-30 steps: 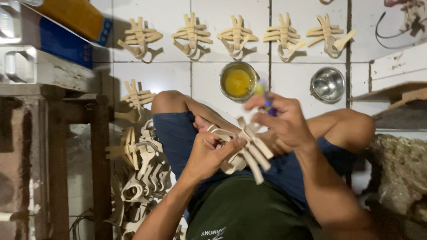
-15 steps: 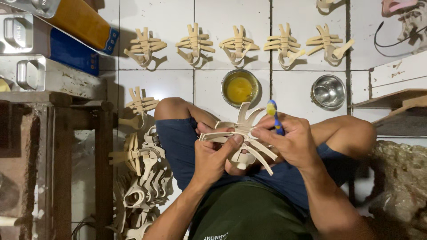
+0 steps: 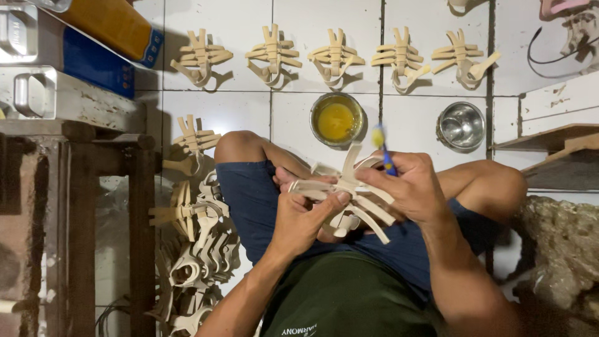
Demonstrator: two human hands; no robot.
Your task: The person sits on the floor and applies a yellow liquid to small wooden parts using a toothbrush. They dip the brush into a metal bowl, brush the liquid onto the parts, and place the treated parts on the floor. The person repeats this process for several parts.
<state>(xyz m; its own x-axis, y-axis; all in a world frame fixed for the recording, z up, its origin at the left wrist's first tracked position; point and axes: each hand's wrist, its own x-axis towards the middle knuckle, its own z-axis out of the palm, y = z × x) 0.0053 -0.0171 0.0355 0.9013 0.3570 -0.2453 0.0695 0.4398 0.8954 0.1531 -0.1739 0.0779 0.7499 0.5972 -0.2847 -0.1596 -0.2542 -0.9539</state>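
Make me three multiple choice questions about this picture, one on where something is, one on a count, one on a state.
1. Where does the bowl of yellow liquid stand?
A. on the white tiled floor, beyond the knees
B. on the wooden bench
C. in the lap

2. How many wooden pieces lie in the far row on the tiles?
A. three
B. five
C. eight

3. What is the right hand doing?
A. resting empty
B. gripping a small brush while touching the wooden piece
C. lifting the steel bowl

Answers: 1 A, tiles surround it; 2 B, five lie side by side; 3 B, the brush juts from its fingers.
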